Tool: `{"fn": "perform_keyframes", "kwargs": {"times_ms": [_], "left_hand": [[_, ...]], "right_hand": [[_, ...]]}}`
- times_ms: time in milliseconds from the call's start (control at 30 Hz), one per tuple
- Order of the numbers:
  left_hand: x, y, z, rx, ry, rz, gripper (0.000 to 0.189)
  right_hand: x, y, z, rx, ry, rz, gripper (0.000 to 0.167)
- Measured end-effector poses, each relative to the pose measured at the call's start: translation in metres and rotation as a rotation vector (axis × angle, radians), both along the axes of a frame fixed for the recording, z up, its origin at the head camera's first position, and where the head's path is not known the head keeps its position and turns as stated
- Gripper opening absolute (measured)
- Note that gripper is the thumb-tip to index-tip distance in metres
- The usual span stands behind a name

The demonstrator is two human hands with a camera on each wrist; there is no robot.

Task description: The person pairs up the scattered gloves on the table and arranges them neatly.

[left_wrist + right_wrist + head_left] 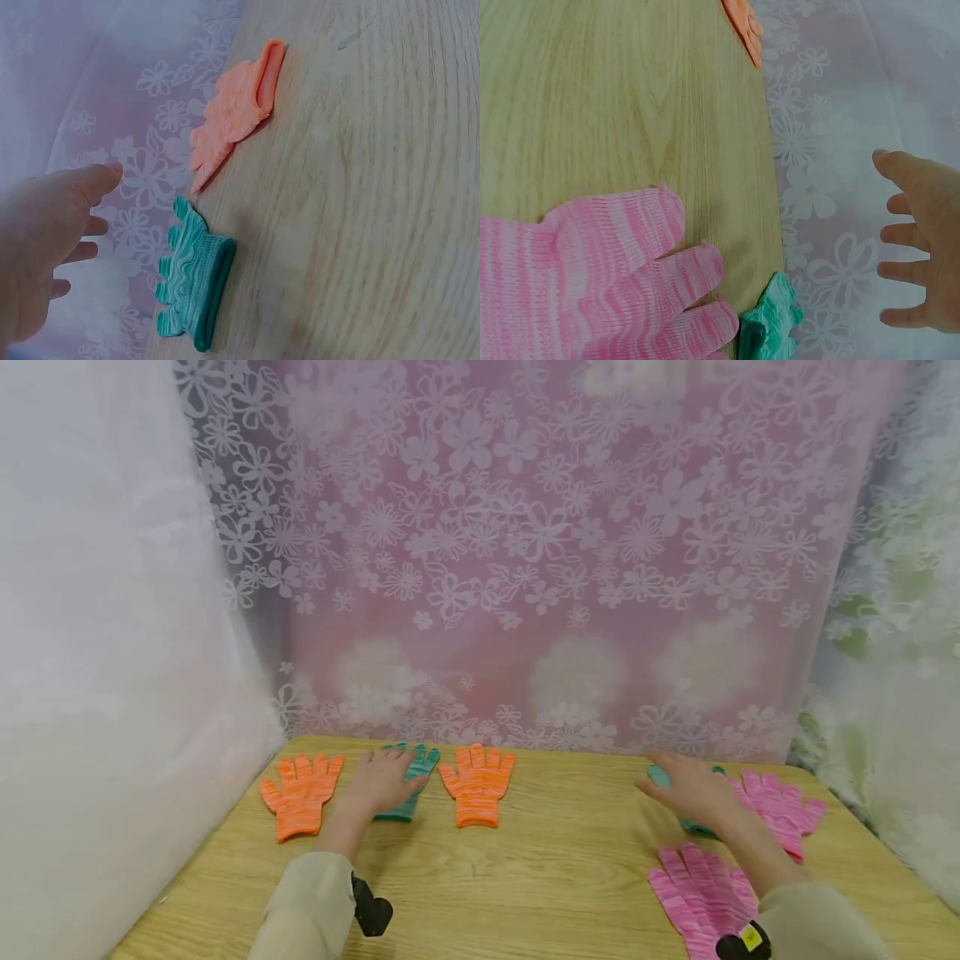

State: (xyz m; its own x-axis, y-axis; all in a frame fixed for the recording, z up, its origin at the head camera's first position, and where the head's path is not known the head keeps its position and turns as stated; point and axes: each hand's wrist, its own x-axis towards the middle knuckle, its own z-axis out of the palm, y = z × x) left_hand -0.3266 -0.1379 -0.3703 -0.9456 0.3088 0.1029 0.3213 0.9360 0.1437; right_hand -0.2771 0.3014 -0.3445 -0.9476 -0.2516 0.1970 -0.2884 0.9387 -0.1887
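Observation:
My left hand (384, 783) hovers over a green knit glove (405, 810) near the table's far edge, its fingers spread and holding nothing. In the left wrist view that green glove (191, 285) lies flat, apart from the hand (45, 232). My right hand (686, 789) is held above another green glove (701, 829), which it partly covers. Its fingers are straight and spread in the right wrist view, where the hand (930, 232) touches nothing. Beside the left hand lie two orange gloves, one to its left (302, 797) and one to its right (477, 787).
Two pink gloves lie at the right, a farther one (783, 810) and a nearer one (701, 893) partly under the right forearm. The wooden table (525, 885) ends at a pink flowered curtain (465, 677). A white sheet (127, 652) hangs along the left side.

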Motion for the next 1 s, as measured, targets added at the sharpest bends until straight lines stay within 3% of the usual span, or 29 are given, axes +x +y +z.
{"fn": "perform_keyframes", "kwargs": {"times_ms": [267,500,733,900,1000], "left_hand": [[0.002,-0.015,-0.014,0.093,0.06,0.018,0.016],[0.001,-0.045,-0.02,0.137,-0.023,0.101,0.031],[0.018,-0.088,-0.022,0.085,-0.109,0.178,0.022],[0.026,-0.108,-0.028,0.109,-0.128,0.158,0.026],[0.021,-0.12,-0.037,0.126,-0.16,0.142,0.02]], "right_hand": [[-0.002,-0.018,-0.005,-0.02,-0.001,0.087,0.048],[-0.003,-0.046,-0.003,0.024,-0.01,0.096,0.04],[-0.008,-0.075,-0.005,0.029,0.0,0.173,0.035],[-0.013,-0.095,-0.002,0.042,-0.041,0.185,0.036],[-0.016,-0.107,0.0,0.05,-0.058,0.195,0.035]]}}
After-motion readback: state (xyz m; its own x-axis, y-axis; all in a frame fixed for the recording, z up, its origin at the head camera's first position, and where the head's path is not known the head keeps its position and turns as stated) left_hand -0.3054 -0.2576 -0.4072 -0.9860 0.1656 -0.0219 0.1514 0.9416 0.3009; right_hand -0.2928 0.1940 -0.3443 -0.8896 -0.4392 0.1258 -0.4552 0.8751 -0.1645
